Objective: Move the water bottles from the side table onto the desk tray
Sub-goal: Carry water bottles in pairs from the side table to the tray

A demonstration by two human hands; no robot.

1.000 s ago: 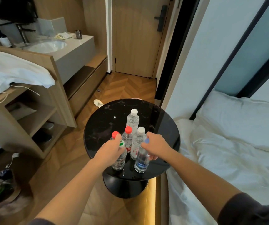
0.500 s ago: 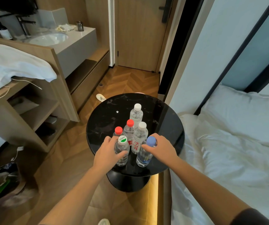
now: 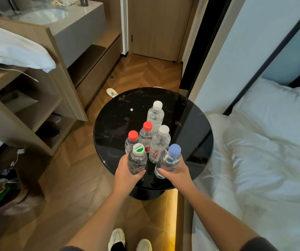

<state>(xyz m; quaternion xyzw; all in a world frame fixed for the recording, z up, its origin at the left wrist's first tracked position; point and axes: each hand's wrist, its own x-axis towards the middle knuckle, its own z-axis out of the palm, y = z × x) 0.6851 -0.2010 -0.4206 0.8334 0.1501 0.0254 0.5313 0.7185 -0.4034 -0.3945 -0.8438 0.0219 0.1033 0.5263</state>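
hotel room | bed [image 3: 265, 142] | washbasin [image 3: 42, 16] | entry door [image 3: 156, 28]

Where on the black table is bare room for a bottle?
Bare: the table left of the red-capped bottles, and right of the white-capped bottles. Crowded: the near middle, where the left hand grips the green-capped bottle, the right hand the blue-capped bottle.

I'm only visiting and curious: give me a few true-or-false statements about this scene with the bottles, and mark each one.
1. Each hand grips one bottle. True: the left hand grips the green-capped bottle, and the right hand grips the blue-capped bottle.
2. The side table is white and square. False: it is black and round.
3. Two red-capped bottles stand on the table. True.
4. Only three bottles are in view. False: there are six.
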